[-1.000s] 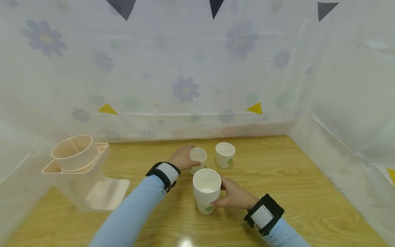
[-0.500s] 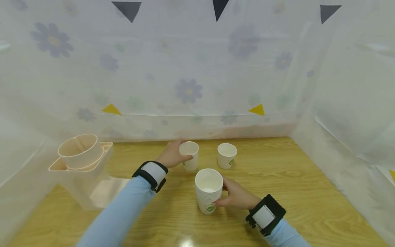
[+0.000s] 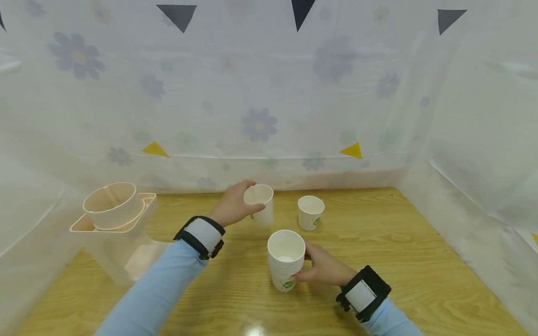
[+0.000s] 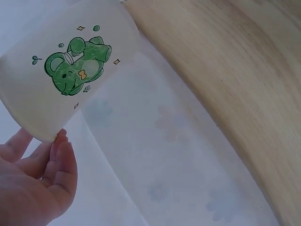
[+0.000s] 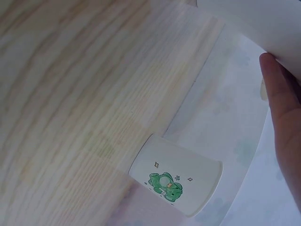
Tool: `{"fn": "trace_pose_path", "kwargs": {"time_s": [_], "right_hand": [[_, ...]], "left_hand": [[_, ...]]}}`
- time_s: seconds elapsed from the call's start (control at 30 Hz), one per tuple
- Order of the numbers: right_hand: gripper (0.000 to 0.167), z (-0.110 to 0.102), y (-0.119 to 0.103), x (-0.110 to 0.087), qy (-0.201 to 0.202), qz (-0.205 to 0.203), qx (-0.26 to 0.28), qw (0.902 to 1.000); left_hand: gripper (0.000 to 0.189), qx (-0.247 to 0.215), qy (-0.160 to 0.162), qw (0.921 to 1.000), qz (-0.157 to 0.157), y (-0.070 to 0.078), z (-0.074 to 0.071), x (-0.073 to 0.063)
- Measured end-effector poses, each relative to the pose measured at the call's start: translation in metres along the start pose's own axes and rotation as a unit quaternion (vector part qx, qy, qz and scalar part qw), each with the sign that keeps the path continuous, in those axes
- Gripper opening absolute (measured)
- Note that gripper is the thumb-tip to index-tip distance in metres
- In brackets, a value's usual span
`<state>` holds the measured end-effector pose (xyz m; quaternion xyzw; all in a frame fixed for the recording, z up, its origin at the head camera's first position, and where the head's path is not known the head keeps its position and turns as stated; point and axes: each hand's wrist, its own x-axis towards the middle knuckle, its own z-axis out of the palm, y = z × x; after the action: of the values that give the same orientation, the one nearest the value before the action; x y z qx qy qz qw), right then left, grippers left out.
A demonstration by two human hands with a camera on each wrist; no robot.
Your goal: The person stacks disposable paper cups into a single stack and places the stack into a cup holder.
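Observation:
My left hand (image 3: pixel 233 205) pinches a white paper cup (image 3: pixel 264 213) at its rim, over the far part of the table. In the left wrist view, a green bear print shows on that cup (image 4: pixel 113 70), with fingers and thumb at the rim. Whether its base touches the table I cannot tell. Nearer to me, my right hand (image 3: pixel 323 266) grips a stack of paper cups (image 3: pixel 282 269) from the right side. Another paper cup (image 3: pixel 310 218) stands upright by itself, right of the left hand's cup. It also shows in the right wrist view as a bear-printed cup (image 5: pixel 197 174).
A pale pink plastic stand (image 3: pixel 105 252) with a round tub (image 3: pixel 113 217) on top is at the left, partly behind my left sleeve (image 3: pixel 155 284). White flowered sheeting (image 3: pixel 201 102) walls the wooden table (image 3: pixel 378 270) at the back and sides.
My left hand has carried its cup away from the stack, first leftward, then farther back. The right hand keeps its grip on the stack. The view has shifted slightly.

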<state>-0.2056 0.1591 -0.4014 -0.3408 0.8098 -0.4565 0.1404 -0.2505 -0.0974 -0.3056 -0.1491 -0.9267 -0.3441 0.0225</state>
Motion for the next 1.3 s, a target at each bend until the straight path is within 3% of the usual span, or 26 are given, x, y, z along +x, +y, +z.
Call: {"fn": "trace_pose_path", "kwargs": {"time_s": [0.23,0.47,0.77,0.93,1.1,1.3], "right_hand": [[0.075,0.001,0.001,-0.001,0.001,-0.022,-0.005,0.9997],[0.076,0.001,0.001,-0.001,0.002,-0.024,-0.006,0.9997],[0.073,0.000,0.000,-0.002,-0.004,-0.029,0.001,0.9996],[0.071,0.000,0.000,-0.002,-0.006,-0.029,0.002,0.9996],[0.070,0.000,0.001,-0.001,-0.004,-0.034,-0.005,0.9994],[0.069,0.000,0.001,-0.002,-0.004,-0.037,-0.011,0.9992]], "left_hand": [[0.069,-0.010,-0.006,0.9999,0.011,0.018,-0.009,-0.006],[0.068,-0.016,-0.012,0.9995,0.022,0.045,-0.018,-0.021],[0.065,-0.024,-0.016,0.9954,0.092,0.072,-0.025,-0.041],[0.066,-0.007,-0.021,0.9933,0.114,0.078,-0.021,-0.048],[0.062,-0.023,-0.036,0.9896,0.137,0.077,-0.014,-0.050],[0.067,-0.010,-0.040,0.9912,0.126,0.074,-0.008,-0.052]]}}
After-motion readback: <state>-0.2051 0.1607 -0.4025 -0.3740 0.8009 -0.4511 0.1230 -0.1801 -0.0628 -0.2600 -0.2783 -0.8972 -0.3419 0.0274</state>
